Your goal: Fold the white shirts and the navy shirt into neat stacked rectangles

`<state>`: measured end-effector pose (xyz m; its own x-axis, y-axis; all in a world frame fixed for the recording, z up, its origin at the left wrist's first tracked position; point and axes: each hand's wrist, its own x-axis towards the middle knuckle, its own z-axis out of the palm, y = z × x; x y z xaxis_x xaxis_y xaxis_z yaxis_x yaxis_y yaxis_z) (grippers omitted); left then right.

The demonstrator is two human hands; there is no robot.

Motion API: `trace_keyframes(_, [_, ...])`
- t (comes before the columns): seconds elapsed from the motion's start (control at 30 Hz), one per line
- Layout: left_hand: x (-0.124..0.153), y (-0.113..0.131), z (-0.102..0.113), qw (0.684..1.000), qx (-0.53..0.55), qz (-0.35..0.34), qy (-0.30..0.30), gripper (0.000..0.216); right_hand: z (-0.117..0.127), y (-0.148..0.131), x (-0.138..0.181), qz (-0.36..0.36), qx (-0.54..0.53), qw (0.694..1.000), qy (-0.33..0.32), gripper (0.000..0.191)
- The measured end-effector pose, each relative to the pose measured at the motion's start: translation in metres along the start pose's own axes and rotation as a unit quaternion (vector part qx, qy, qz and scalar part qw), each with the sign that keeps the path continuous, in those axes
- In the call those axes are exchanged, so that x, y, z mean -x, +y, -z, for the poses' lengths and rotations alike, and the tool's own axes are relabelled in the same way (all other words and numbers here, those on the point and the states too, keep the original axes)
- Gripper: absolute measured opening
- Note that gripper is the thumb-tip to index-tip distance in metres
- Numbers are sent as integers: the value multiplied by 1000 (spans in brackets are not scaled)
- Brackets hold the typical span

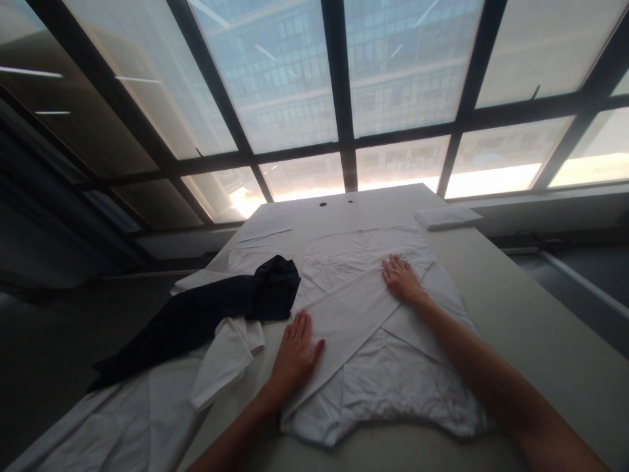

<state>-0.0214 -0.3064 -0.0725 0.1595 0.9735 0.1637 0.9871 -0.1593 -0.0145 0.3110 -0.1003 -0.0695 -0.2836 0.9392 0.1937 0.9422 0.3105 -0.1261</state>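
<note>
A white long-sleeved garment, which looks like a shirt, lies spread on the white table. One sleeve is folded slantwise across its body. My left hand rests flat at the sleeve's left end, fingers extended. Farther up on the right, my right hand presses flat on the sleeve with its fingers stretched out. Neither hand grips the cloth. Wrinkles run over the lower part of the garment.
Left of my left hand, a dark navy garment lies over more white clothing that hangs off the table edge. Papers lie at the far left, a folded white cloth at the far right. Large windows stand behind.
</note>
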Motion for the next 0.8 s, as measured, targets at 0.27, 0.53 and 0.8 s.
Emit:
trace_keyframes(0.27, [-15,6,14,999,-15,9,30,73,11,-1,0,32,-51,996,66,55])
trace_keyframes(0.53, [-17,2,6,995,12,-94,16,63,17,-79,60,177,-88,980,-18,63])
trace_keyframes(0.8, [-15,-2,5,996,31,-85,14,61,18,0,88,15,-14,999,-39,64])
